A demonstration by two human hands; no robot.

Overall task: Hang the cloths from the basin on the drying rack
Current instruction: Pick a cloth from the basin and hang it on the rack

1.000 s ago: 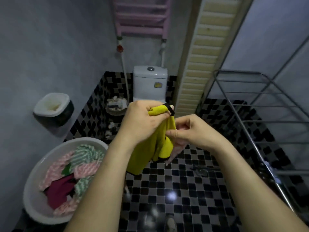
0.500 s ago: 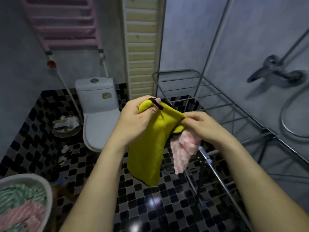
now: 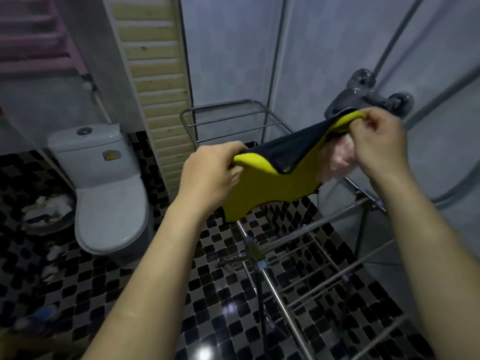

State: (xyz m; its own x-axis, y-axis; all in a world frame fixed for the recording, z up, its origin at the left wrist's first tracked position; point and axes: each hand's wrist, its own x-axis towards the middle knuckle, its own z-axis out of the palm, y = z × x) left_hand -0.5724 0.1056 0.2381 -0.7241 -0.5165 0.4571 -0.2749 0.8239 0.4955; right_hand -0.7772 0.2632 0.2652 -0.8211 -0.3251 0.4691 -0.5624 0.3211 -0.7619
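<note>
I see my left hand (image 3: 210,172) near centre gripping one corner of the yellow cloth (image 3: 265,188). My right hand (image 3: 376,144), at 2 o'clock, pinches the opposite corner along with a bunched pink cloth (image 3: 340,159). The yellow cloth stretches between them over the drying rack (image 3: 285,297), which runs toward 5 o'clock. The toilet (image 3: 109,193) sits at 9 o'clock.

yellow cloth (image 3: 259,188) spread wider, lifted over rack (image 3: 282,307)
</note>
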